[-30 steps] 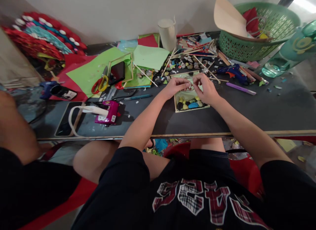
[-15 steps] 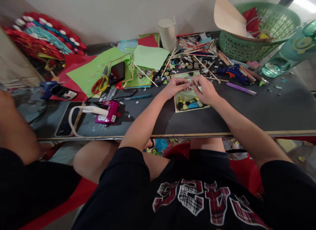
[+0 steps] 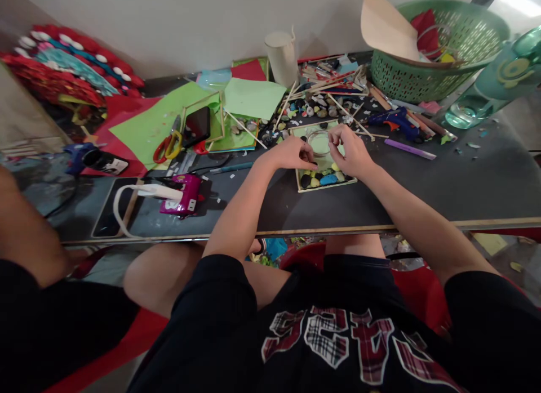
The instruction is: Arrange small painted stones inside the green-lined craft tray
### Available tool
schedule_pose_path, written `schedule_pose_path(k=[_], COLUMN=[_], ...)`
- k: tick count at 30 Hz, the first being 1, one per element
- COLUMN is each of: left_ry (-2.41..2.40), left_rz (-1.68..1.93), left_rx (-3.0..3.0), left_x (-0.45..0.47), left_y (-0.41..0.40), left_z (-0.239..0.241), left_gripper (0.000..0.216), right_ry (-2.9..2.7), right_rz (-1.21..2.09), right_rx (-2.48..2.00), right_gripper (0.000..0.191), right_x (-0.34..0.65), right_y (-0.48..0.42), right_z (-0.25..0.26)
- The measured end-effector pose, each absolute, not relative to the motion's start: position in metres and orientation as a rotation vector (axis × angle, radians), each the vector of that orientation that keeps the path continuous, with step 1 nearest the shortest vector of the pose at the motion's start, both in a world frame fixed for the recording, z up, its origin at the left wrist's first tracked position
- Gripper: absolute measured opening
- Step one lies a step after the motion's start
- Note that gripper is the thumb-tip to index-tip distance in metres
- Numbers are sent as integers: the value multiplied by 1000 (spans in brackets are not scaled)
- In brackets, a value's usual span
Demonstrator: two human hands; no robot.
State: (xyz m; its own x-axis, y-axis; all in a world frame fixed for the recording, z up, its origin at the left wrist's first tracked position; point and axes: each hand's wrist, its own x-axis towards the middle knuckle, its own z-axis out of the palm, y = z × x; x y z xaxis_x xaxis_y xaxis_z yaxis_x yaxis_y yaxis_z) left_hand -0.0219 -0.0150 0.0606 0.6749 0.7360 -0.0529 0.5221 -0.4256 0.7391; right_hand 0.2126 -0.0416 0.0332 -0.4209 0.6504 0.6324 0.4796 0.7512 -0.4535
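Note:
A shallow rectangular frame (image 3: 327, 186) lies on the table, with painted pebbles along its near side, among them a blue pebble (image 3: 328, 179) and yellow ones. Inside it I see a thin, pale wire ring (image 3: 318, 142). My right hand (image 3: 349, 151) pinches the ring's right edge between thumb and fingers. Over the frame's left part is my left hand (image 3: 291, 155), its fingers bent and a gap showing between thumb and forefinger, just above the pebbles. Nothing shows in that gap.
Behind the frame lie loose pebbles (image 3: 315, 107) and thin sticks. A blue glue gun (image 3: 395, 123), a purple pen (image 3: 409, 149), a green basket (image 3: 439, 72) and a bottle (image 3: 486, 94) are right. Left are scissors (image 3: 172, 144), a magenta power adapter (image 3: 181, 195) and another person's arm (image 3: 27, 224).
My left hand has let go of the ring and moved down and left toward the pebbles. The right hand stays on the ring, which now shows more fully.

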Motion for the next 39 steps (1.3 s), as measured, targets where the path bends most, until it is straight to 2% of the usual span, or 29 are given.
schedule_pose_path(k=[17, 23, 28, 33, 39], left_ry=[936, 929, 818, 788, 852], left_rz=[405, 497, 585, 508, 552], left_rx=[2151, 2062, 2013, 2089, 1988], left_x=[-22, -24, -27, -28, -26], left_y=[-6, -9, -2, 3, -3], left_z=[51, 57, 46, 41, 46], left_gripper=[41, 23, 25, 24, 23], right_ry=[-2099, -2074, -2060, -2060, -1898], right_rz=[214, 247, 269, 289, 105], right_rx=[-855, -885, -907, -948, -1154], right_gripper=[11, 12, 10, 13, 9], right_x=[213, 214, 216, 214, 226], right_y=[-42, -41, -38, -36, -29], right_z=[32, 33, 29, 22, 31])
